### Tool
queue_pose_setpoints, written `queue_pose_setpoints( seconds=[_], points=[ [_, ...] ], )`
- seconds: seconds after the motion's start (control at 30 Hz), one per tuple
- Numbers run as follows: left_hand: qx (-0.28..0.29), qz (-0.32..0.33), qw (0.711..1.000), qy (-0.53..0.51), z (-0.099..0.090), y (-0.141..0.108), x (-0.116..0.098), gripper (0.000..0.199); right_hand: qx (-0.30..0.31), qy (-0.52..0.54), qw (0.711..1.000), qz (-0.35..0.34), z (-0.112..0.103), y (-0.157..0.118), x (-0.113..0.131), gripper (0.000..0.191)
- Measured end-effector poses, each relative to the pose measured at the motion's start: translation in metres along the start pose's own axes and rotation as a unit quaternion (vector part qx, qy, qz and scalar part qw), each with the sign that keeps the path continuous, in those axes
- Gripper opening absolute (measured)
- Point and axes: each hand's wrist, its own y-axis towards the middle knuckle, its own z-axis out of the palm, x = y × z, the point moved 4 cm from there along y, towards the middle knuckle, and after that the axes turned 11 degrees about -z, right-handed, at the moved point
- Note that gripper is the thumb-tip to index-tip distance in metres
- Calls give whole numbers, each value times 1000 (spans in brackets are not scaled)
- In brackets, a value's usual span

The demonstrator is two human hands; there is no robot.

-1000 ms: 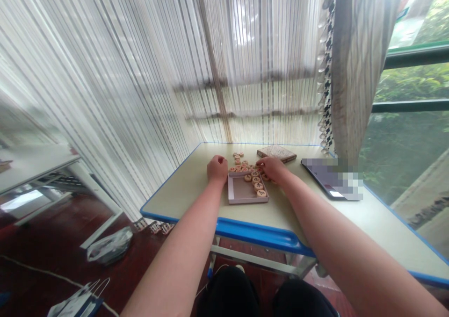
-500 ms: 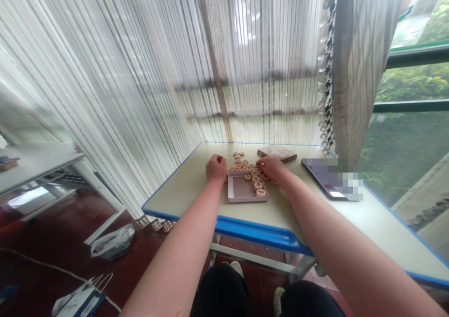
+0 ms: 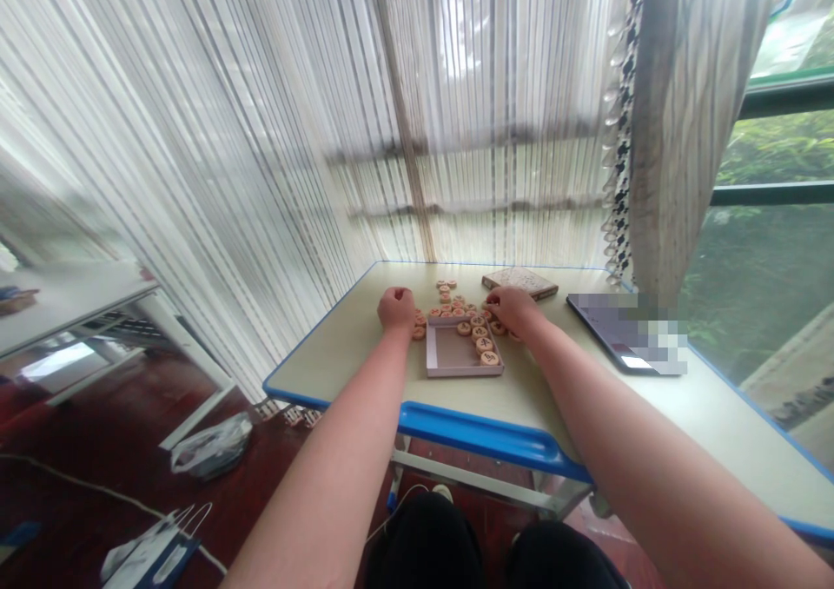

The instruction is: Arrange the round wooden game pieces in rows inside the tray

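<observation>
A shallow open cardboard box [image 3: 449,369] sits near the front of the table, with several round wooden Chinese chess pieces [image 3: 483,344] lying along its right side. More loose chess pieces [image 3: 446,310] lie behind the box and at both sides of it. To the box's left, my left hand [image 3: 396,308] is closed with its fingers curled; whatever it may hold is hidden. Behind the box's right corner, my right hand [image 3: 514,308] is closed in a pinch, its fingertips at a chess piece [image 3: 486,306] among the others.
Behind my right hand lies a flat patterned box lid [image 3: 527,280]. A dark tablet or laptop [image 3: 605,333] rests farther right on the table [image 3: 339,337], which has a blue edge. String curtains [image 3: 274,137] hang behind. Bags [image 3: 212,446] lie on the floor at left.
The view has shifted slightly. My left hand has drawn a little away from the box to the left, uncovering chess pieces beside it. My right hand stays at the pieces behind the box.
</observation>
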Motion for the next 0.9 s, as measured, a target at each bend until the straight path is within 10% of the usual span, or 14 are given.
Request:
queue_pose_setpoints(
  seconds=[0.9],
  points=[
    [11,-59,996,-58,-2,2,4,32,2,27,999,-22,3,-2,-5,24]
  ],
)
